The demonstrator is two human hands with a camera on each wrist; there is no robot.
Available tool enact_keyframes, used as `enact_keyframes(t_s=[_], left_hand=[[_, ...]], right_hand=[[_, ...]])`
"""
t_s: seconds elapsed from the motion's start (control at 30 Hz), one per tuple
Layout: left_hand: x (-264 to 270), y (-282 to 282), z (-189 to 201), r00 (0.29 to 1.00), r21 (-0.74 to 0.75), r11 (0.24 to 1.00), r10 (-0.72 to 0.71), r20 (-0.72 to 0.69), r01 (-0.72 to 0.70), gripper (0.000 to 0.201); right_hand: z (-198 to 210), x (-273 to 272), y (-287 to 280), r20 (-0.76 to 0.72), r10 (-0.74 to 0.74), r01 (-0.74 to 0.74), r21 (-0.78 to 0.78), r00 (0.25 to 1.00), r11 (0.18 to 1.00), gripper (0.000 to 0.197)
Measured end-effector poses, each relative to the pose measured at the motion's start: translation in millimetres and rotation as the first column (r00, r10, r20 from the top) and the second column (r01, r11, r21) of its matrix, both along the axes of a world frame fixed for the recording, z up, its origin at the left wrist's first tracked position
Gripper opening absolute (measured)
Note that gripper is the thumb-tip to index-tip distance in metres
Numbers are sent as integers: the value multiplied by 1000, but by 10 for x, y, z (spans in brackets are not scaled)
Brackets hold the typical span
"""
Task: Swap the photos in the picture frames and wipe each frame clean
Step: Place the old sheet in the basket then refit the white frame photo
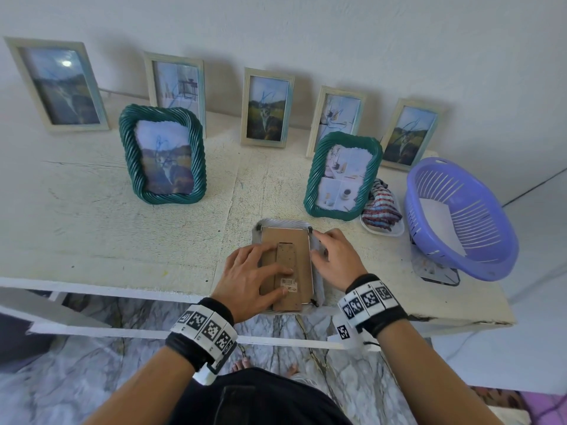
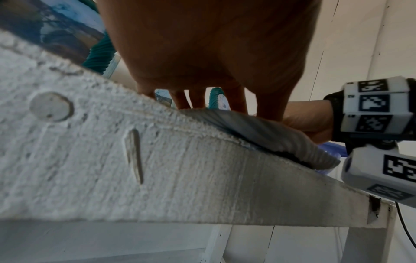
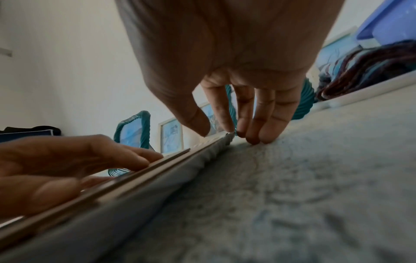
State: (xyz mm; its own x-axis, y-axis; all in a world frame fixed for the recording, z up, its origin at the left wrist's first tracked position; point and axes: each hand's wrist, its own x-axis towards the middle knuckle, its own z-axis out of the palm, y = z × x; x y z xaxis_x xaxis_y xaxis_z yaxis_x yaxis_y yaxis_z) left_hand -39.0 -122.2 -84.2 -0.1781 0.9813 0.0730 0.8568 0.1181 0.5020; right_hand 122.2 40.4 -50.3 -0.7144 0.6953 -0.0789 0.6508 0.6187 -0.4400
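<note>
The head camera looks down from high up at the table [image 1: 122, 240], while each wrist camera sits low at the table's edge, very close, and both see the face-down frame [image 3: 157, 179].

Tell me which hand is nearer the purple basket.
Right. The right hand works the face-down frame's right edge, toward the purple basket; the left hand presses its backing, farther away.
</note>
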Motion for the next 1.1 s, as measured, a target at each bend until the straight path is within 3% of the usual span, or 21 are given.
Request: enact_keyframes(t_s=[0.17, 0.33, 0.47, 0.67, 0.77, 0.83, 0.93, 1.03, 1.1], left_hand=[[-2, 10, 5, 1000, 7, 1000, -8, -23, 9, 39], [-15, 11, 14, 1000, -1, 1000, -17, -21, 17, 40], [-19, 11, 12, 1000, 4, 1000, -17, -19, 17, 40], [-13, 16, 19, 1000, 6, 1000, -17, -15, 17, 40], [-8, 10, 33, 999, -11, 999, -31, -34, 30, 39], [-7, 4, 45, 999, -23, 999, -42, -24, 42, 39], [-74, 38, 98, 996, -37, 998, -51, 69, 53, 46], [-209, 129, 169, 977, -12, 999, 49, 207, -47, 58], [-305, 203, 183, 981, -13, 992, 130, 147, -129, 60]], right_hand=[[-31, -74, 76, -34, -30, 28, -59, 999, 998, 46], [-37, -64, 68, -146, -140, 91, -303, 979, 949, 43], [-90, -65, 51, -154, -165, 111, -312, 974, 944, 44], [-68, -26, -17, -177, -71, 31, -220, 982, 975, 44], [-125, 7, -94, -44, 54, -59, -113, 998, 992, 54], [-101, 15, -134, 59, 43, -42, -20, 997, 999, 59], [-22, 4, -175, 99, 28, -28, -3, 995, 1000, 68], [-29, -9, -170, 121, 28, -28, -6, 992, 1000, 62], [-44, -9, -166, 120, 20, -18, -17, 993, 1000, 61]])
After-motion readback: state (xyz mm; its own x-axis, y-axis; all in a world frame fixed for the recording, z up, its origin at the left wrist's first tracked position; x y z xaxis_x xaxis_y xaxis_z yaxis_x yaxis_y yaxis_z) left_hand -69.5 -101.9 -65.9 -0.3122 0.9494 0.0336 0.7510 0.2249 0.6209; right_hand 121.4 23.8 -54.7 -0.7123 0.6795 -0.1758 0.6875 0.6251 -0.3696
